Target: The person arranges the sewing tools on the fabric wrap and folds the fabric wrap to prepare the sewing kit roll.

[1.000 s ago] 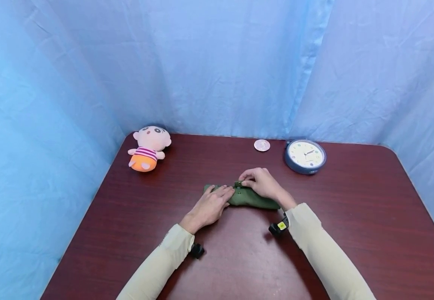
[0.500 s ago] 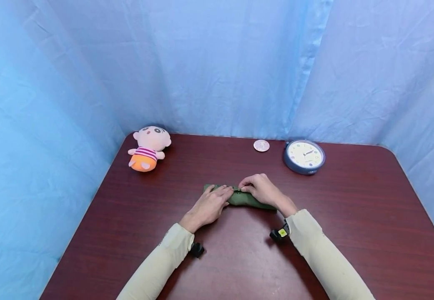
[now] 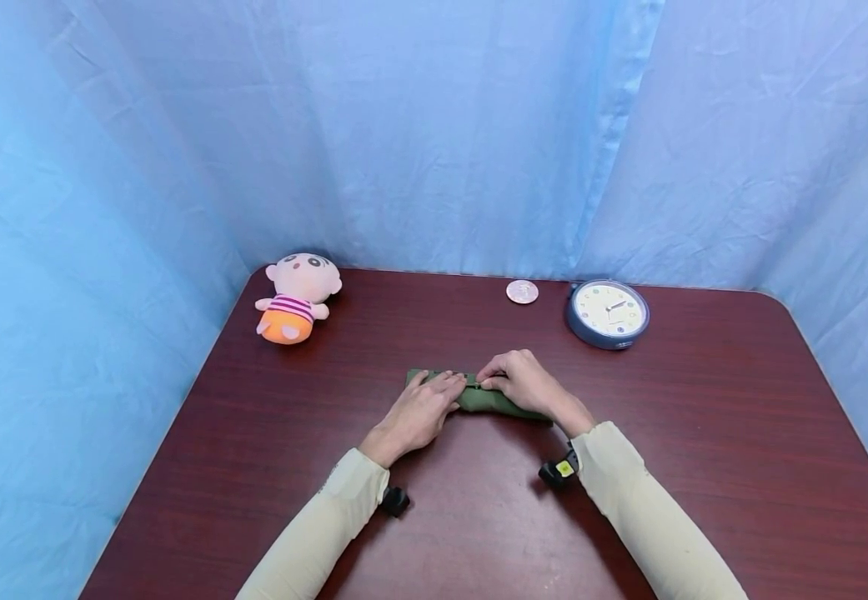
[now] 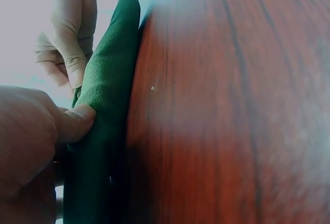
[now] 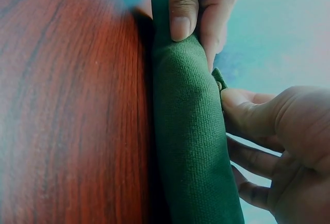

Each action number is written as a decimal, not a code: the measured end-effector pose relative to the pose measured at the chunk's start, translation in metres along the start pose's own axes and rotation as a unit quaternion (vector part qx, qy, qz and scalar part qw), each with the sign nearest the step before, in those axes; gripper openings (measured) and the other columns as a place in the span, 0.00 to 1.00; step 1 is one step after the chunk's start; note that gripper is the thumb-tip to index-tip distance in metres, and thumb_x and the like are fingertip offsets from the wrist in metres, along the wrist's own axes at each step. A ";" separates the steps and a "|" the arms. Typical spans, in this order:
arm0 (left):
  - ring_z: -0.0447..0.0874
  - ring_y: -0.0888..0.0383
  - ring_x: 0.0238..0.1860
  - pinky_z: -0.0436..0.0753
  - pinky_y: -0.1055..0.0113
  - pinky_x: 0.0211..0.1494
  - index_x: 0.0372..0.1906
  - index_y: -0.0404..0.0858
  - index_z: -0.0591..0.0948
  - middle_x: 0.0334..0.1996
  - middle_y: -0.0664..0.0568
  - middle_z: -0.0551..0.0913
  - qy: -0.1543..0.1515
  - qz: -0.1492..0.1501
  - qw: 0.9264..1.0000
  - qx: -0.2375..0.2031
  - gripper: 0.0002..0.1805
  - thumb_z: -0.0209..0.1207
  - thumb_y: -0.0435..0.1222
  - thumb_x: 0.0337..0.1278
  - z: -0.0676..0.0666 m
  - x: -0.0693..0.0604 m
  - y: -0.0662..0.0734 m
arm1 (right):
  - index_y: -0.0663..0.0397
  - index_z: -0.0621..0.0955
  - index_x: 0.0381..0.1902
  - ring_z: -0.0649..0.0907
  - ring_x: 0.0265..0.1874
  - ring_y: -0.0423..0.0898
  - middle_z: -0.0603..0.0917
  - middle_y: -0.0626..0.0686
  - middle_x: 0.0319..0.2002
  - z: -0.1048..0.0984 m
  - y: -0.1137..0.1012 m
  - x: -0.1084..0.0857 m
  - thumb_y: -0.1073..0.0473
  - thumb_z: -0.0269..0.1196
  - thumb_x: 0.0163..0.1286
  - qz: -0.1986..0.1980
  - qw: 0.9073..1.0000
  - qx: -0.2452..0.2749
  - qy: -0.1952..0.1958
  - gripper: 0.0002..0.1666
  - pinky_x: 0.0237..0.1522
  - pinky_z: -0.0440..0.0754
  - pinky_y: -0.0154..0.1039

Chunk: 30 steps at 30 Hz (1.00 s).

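Observation:
A long, soft green fabric pouch (image 3: 495, 402) lies on the table in the middle of the head view. My left hand (image 3: 416, 414) holds its left part down, fingers laid over the top and thumb against the near side. At the pouch's upper edge, my right hand (image 3: 525, 384) pinches a small flap (image 5: 218, 76) with a metal snap between thumb and index finger. The right wrist view shows the other right fingers behind the pouch, apart from the flap. Much of the flap and snap is covered by the fingertips.
A plush doll (image 3: 294, 298) lies at the table's far left corner. Along the back are a small round pale disc (image 3: 522, 292) and a blue-rimmed clock (image 3: 609, 314). Blue curtains (image 3: 434, 142) hang behind the dark red wooden table (image 3: 741, 417).
The right hand has lowered the flap toward the pouch, moving slightly nearer the body, and now pinches at its edge. The left hand has stayed in place.

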<state>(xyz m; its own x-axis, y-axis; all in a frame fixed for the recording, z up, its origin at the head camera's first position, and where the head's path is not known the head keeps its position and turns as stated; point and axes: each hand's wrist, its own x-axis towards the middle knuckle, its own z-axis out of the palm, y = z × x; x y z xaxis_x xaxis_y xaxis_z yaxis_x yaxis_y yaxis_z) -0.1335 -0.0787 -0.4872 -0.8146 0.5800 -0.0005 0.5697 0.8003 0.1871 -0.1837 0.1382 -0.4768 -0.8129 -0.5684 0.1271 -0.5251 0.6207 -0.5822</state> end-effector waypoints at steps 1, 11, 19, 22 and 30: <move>0.73 0.53 0.72 0.69 0.48 0.75 0.71 0.40 0.72 0.70 0.49 0.76 0.000 -0.001 1.000 0.001 0.24 0.52 0.41 0.75 0.000 0.000 0.000 | 0.53 0.91 0.36 0.90 0.40 0.47 0.92 0.50 0.35 0.000 0.000 0.000 0.62 0.70 0.63 -0.003 1.000 -0.003 0.000 0.05 0.45 0.86 0.44; 0.73 0.53 0.72 0.68 0.47 0.76 0.71 0.40 0.73 0.70 0.48 0.76 -0.004 -0.006 1.000 -0.007 0.24 0.52 0.40 0.75 -0.002 -0.001 0.003 | 0.52 0.90 0.37 0.89 0.41 0.47 0.91 0.50 0.38 -0.004 -0.006 -0.003 0.61 0.69 0.65 -0.026 0.999 -0.035 -0.028 0.05 0.47 0.86 0.45; 0.72 0.53 0.73 0.69 0.47 0.76 0.71 0.40 0.72 0.70 0.48 0.75 -0.009 -0.008 1.000 -0.008 0.24 0.52 0.40 0.75 -0.002 -0.001 0.003 | 0.54 0.88 0.42 0.87 0.45 0.49 0.90 0.52 0.44 -0.004 -0.020 -0.011 0.49 0.78 0.52 -0.058 0.990 -0.119 -0.041 0.22 0.49 0.85 0.47; 0.73 0.53 0.72 0.69 0.47 0.76 0.71 0.40 0.72 0.70 0.48 0.76 -0.006 -0.006 1.000 -0.006 0.24 0.52 0.40 0.75 0.000 -0.001 0.002 | 0.55 0.87 0.43 0.88 0.46 0.50 0.90 0.52 0.44 -0.001 -0.026 -0.014 0.48 0.79 0.50 -0.074 0.982 -0.169 -0.023 0.25 0.49 0.85 0.48; 0.74 0.52 0.72 0.70 0.46 0.75 0.70 0.39 0.73 0.69 0.48 0.76 0.005 -0.002 1.000 -0.011 0.24 0.53 0.39 0.74 0.000 -0.001 0.001 | 0.57 0.87 0.44 0.87 0.44 0.51 0.90 0.53 0.43 0.013 -0.032 -0.018 0.50 0.80 0.49 -0.066 0.974 -0.213 0.029 0.26 0.45 0.85 0.50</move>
<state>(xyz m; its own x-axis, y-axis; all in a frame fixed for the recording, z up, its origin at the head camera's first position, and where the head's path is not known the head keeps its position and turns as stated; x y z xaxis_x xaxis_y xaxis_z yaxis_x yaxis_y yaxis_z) -0.1323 -0.0779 -0.4866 -0.8177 0.5755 0.0084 0.5643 0.7988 0.2083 -0.1487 0.1216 -0.4702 -0.7374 -0.6351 0.2298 -0.6731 0.7191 -0.1725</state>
